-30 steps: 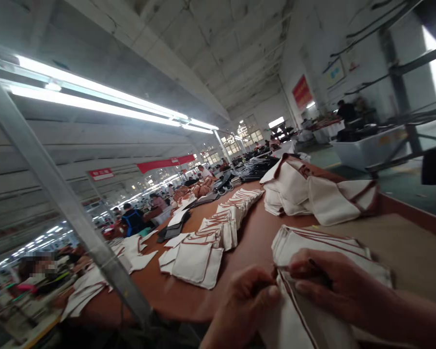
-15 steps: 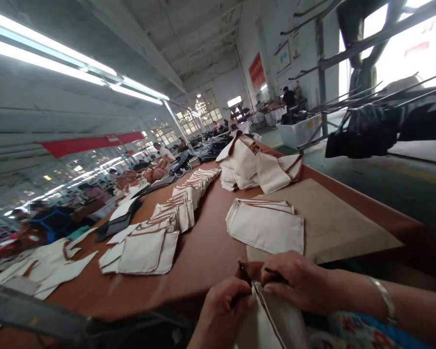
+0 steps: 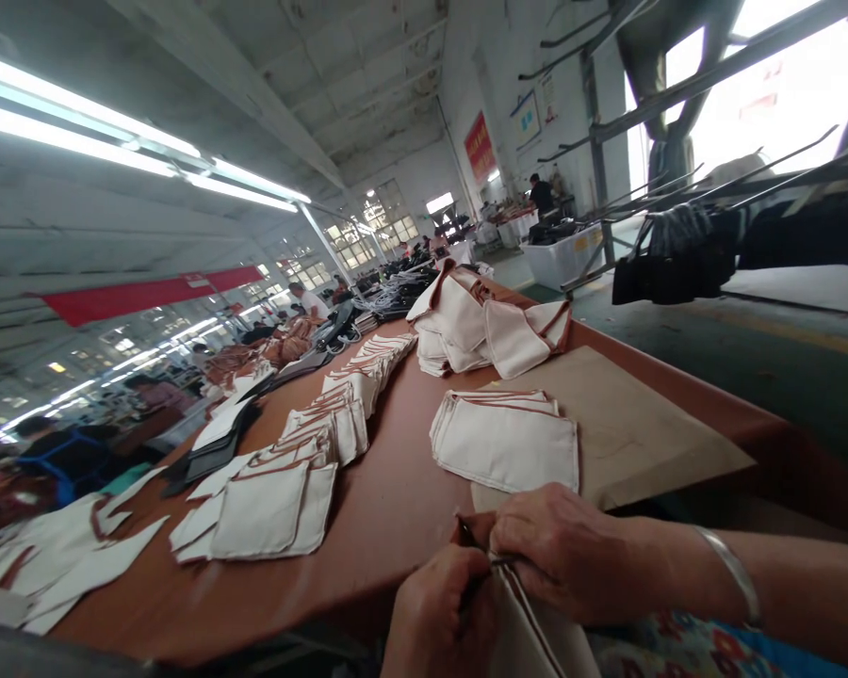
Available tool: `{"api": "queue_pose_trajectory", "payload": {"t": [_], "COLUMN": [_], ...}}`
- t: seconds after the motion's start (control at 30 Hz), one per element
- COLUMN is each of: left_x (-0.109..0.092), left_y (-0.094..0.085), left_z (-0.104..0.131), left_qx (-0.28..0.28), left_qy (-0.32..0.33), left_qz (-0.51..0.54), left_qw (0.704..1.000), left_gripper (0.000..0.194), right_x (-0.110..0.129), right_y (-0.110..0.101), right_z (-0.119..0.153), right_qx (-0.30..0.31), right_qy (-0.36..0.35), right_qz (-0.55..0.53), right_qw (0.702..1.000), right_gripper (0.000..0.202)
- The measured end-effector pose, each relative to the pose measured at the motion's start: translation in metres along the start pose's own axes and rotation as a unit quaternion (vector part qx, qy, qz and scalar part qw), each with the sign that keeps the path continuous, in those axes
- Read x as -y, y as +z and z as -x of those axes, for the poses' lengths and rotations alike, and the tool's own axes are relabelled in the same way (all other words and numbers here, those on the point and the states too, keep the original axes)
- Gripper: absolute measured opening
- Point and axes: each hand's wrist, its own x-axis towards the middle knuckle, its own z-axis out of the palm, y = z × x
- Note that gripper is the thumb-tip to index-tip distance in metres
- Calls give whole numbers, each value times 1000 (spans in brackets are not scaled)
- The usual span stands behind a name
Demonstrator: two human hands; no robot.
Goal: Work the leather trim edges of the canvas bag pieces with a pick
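At the front edge of the table, both hands pinch a white fabric piece with brown edging, like a small pouch panel. My left hand grips its upper edge from the left, fingers curled in. Close against it, my right hand is closed on the same edge, a silver bangle on its wrist. A brown corner of the piece sticks up between the hands. The fingertips and what lies right under them are hidden. Just beyond the hands lies a small stack of similar white pieces.
The brown-covered table carries a long overlapping row of white pieces, a heaped pile and a flat tan sheet. Dark bags hang from a metal rack at right. A white bin and several people are farther off.
My right hand has moved in toward the left one along the edge of the piece. A dark bit seen at its fingers earlier no longer shows. The view has shifted slightly.
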Motion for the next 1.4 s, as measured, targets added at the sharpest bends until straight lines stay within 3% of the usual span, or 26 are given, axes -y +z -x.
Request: {"api": "queue_pose_trajectory", "payload": {"t": [0.27,0.37,0.53,0.67,0.8,1.0,1.13,1.27,1.4], "left_x": [-3,-6,-22,-33,-30,-12,-14,-20,-21], "left_y": [3,6,5,1,0,17,20,8,2], "left_z": [0,-1,-7,-11,-13,-8,-5,-7,-10], "left_qx": [-4,-5,13,38,47,-35,-74,-5,64], "left_qy": [4,-7,-49,-100,-111,-27,10,-74,-165], "left_qz": [26,35,96,152,177,55,-8,119,273], "left_qw": [1000,999,994,982,977,998,997,990,946], "left_gripper": [20,18,24,22,21,22,23,24,35], "right_x": [1,1,-2,-4,-6,-8,-7,-4,3], "right_y": [5,-5,-21,-24,-22,-17,-13,-15,-22], "right_z": [1,-2,-8,-4,1,5,8,9,6], "right_qx": [-80,-46,39,61,93,76,60,66,66], "right_qy": [8,51,143,189,245,202,219,285,317], "right_qz": [-84,-173,-418,-462,-483,-457,-438,-492,-524], "right_qw": [993,983,897,864,835,863,870,820,788], "right_gripper": [12,12,13,13,10,20,19,21,23]}}
